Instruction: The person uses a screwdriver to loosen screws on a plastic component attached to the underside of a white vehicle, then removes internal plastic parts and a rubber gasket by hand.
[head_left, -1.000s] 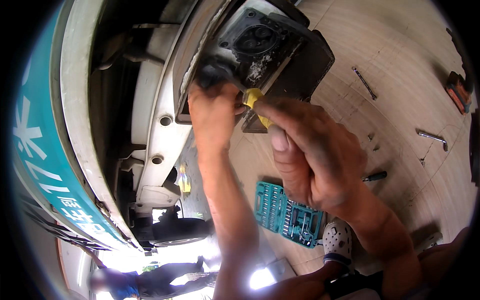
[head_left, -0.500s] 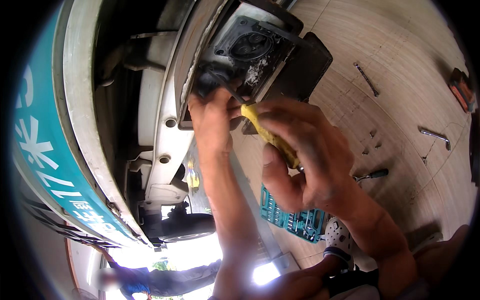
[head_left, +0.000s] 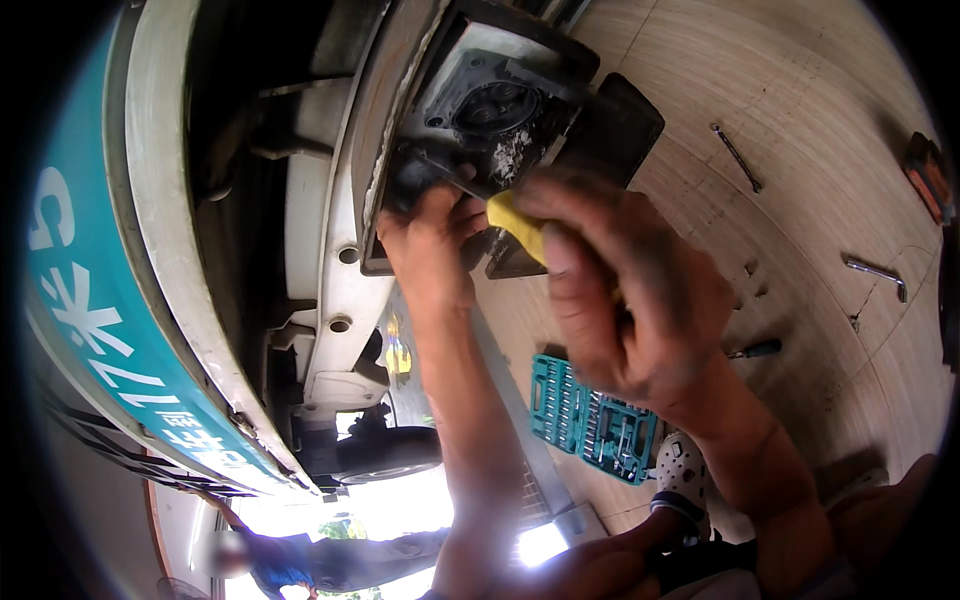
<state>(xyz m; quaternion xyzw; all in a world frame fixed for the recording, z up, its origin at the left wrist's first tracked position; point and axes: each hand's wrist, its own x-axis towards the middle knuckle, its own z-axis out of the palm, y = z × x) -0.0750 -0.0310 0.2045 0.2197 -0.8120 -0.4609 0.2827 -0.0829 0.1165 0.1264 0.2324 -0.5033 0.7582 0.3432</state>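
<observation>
My right hand is wrapped round the yellow handle of a screwdriver. Its thin shaft points up and left into an open dark housing under the vehicle's side. My left hand reaches into the lower end of that housing, fingers curled against a dark grey rounded part. The screwdriver's tip lies at this part, just beyond the left fingers; exact contact is hard to make out. Above them sits a black square-flanged part with a round recess. Whitish residue marks the surface beside it.
The vehicle's white and teal side fills the left. On the wood-patterned floor lie a teal socket set case, a wrench, an L-shaped wrench, a black-handled tool and small bolts. Another person is at lower left.
My right hand has shifted slightly right and rotated, covering more of the yellow handle. My left hand stays at the dark grey part. The whole view has shifted a little.
</observation>
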